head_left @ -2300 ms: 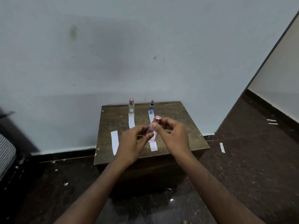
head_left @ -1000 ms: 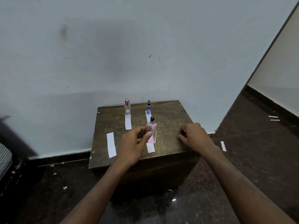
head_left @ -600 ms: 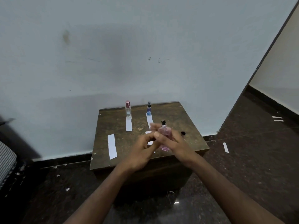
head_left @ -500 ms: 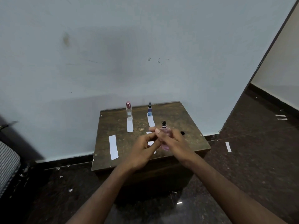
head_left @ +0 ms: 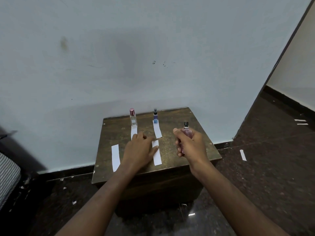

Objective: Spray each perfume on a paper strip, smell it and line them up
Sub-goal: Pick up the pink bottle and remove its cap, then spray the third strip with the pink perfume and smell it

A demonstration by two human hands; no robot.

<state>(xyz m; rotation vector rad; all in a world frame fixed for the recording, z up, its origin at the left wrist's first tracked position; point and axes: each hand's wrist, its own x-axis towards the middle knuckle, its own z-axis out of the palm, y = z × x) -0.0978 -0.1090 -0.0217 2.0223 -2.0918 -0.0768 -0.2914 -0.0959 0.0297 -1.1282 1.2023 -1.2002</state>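
My right hand (head_left: 190, 145) grips an uncapped pink perfume bottle (head_left: 187, 132) upright above the right side of the small wooden table (head_left: 173, 123). My left hand (head_left: 139, 149) lies flat on the table, its fingers touching a white paper strip (head_left: 157, 155) near the front. A clear bottle with a pink cap (head_left: 133, 117) stands at the back on its own strip (head_left: 134, 132). A small blue bottle (head_left: 155, 116) stands beside it, with a strip (head_left: 157, 131) in front. Another strip (head_left: 115, 157) lies at the left.
The table stands against a pale wall (head_left: 153, 48). A dark polished floor (head_left: 265, 167) surrounds it, with a loose paper strip (head_left: 242, 155) on the right and paper scraps on the left. A striped fabric object (head_left: 6, 178) sits at the far left edge.
The cap came off the pink bottle and was set on the table. The bottle passed from my left hand to my right, which carried it right. My left hand dropped onto the front strip.
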